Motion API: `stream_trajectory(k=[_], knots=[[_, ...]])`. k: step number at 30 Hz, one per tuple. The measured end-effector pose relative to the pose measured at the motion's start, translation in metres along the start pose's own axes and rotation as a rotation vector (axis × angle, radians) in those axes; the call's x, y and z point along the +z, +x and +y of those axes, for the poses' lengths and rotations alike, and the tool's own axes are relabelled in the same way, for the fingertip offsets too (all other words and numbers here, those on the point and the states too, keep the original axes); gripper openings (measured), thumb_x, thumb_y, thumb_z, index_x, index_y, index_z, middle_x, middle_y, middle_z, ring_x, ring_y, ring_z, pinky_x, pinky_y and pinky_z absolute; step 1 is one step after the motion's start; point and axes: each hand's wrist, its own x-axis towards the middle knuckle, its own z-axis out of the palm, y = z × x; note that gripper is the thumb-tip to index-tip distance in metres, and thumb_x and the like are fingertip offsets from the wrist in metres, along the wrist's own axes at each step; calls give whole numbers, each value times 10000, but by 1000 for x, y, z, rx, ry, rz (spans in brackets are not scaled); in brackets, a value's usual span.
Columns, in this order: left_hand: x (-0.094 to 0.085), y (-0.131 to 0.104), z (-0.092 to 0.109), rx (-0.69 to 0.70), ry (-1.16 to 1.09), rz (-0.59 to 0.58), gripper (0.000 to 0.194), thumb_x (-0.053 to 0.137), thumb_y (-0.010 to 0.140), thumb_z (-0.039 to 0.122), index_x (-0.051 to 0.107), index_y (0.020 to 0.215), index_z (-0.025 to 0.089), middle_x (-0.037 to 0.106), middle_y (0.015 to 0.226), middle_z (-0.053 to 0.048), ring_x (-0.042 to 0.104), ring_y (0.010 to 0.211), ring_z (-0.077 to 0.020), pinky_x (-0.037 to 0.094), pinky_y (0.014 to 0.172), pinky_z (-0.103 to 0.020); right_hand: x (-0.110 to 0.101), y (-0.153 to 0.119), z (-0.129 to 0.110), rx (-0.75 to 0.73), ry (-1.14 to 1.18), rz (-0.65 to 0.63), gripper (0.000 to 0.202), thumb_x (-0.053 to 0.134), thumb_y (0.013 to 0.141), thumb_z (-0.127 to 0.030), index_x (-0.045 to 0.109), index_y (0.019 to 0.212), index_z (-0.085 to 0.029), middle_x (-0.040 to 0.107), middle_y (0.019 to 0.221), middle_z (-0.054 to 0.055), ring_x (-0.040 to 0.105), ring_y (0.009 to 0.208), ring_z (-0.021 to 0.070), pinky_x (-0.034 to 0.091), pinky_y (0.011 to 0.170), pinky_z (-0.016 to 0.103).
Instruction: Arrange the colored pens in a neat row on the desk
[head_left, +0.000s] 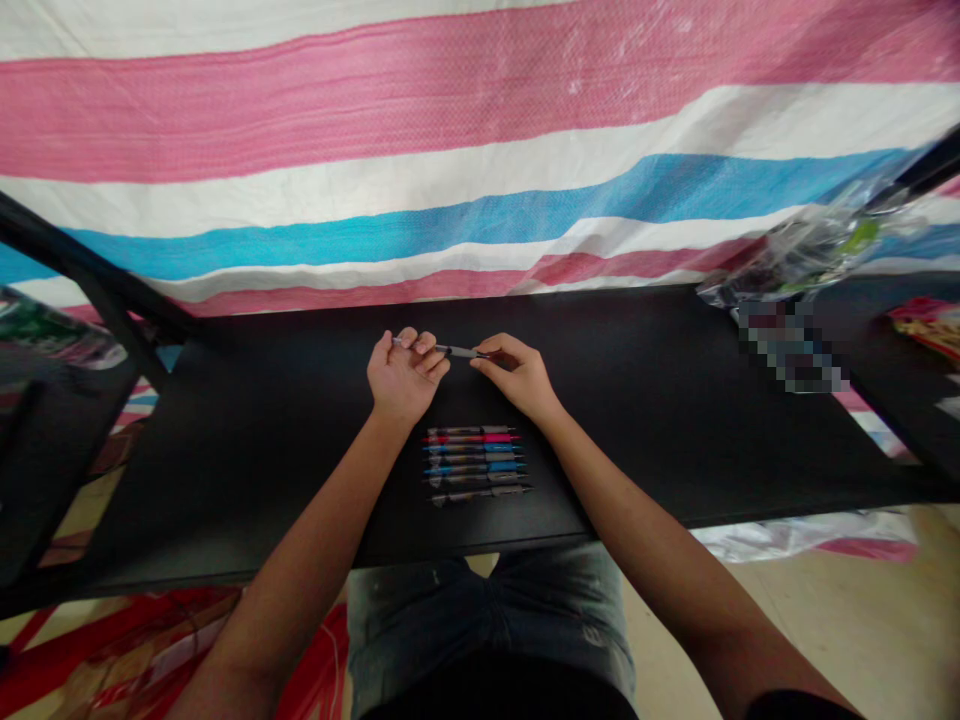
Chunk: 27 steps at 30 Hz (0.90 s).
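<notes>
A grey and black pen (460, 352) lies nearly level between my two hands, above the black table. My left hand (407, 378) is palm up, its fingers curled around the pen's clear left end. At the pen's right end, the thumb and fingertips of my right hand (517, 372) pinch it. Below my hands, several pens lie side by side in a stack of rows; among them are a red pen (480, 438), a blue pen (495, 467) and, a little apart at the near side, a grey pen (480, 494).
The black table (285, 440) stretches to both sides. Behind it hangs a striped tarp (375, 240). Clear plastic bags (795, 250) lie at the back right. Dark metal posts (112, 300) stand at the left, and red bags (135, 650) are below the table's front edge.
</notes>
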Motion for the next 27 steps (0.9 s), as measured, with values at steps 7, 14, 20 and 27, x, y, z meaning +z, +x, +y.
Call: stream_trajectory(k=[7,14,20,27], knots=[[-2,0,-1,18,-10,-11,455,244,1056,457,412,717,204,437,684,3,356,475,-103,379,502,-259,0,0,0,-5,8,-8,207,800,816,-386,726,896,-209,708,883,43,660,804,189,554,754,343],[-1,0,-1,29,21,-8,436,237,1062,383,407,706,198,446,683,-1,361,480,-96,393,500,-247,0,0,-1,-10,13,3,196,796,815,-372,728,895,-206,711,889,43,658,803,188,543,760,343],[-1,0,-2,44,76,8,456,265,1058,444,421,707,200,453,693,-6,373,483,-96,397,504,-254,0,0,-1,25,0,9,233,796,813,-413,729,896,-206,723,897,50,664,807,194,548,765,349],[-4,4,-2,73,214,19,475,273,1058,485,476,734,203,572,752,-30,422,497,-99,405,496,-252,-2,0,-2,1,-18,29,213,785,822,-399,731,894,-206,716,878,42,658,789,188,544,755,344]])
